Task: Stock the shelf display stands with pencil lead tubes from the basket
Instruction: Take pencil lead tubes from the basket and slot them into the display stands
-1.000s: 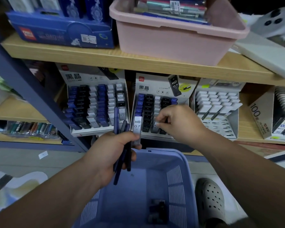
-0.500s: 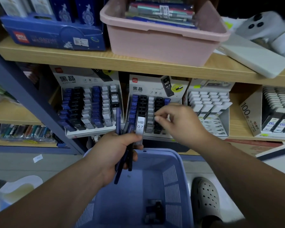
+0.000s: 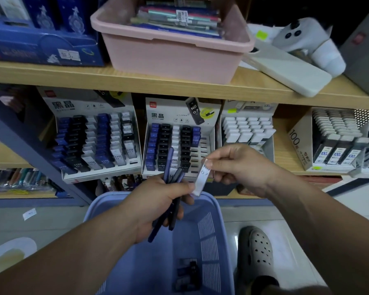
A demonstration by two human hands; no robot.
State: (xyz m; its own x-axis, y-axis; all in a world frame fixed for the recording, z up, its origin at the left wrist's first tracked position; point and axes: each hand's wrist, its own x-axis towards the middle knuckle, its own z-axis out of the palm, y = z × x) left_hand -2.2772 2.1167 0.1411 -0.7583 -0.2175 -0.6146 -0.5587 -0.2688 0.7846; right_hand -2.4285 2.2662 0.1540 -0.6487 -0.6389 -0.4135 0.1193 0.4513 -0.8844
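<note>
Right hand [image 3: 241, 167] pinches the top of a white lead tube [image 3: 203, 176] marked HB 0.7 between thumb and fingertips. The tube's low end is just beside the left thumb, above the rim of the blue basket [image 3: 211, 202]. Left hand [image 3: 158, 203] is curled tight round a bunch of dark tubes [image 3: 175, 188], blue and black, which stick up in front of the middle display stand [image 3: 179, 116].

The job looks partly done. The left display stand [image 3: 73, 107] is almost full, with one open slot at its low right corner. The middle stand has full rows on its left side, but many slots on its right side are bare. The hand-held tubes have yet to go in, and a few dark tubes [image 3: 189, 273] lie at the bottom of the basket.

Half a second ago the white tube stood in the left hand's bunch while the right hand reached to the middle stand. Now the right hand has come back and taken hold of it.
</note>
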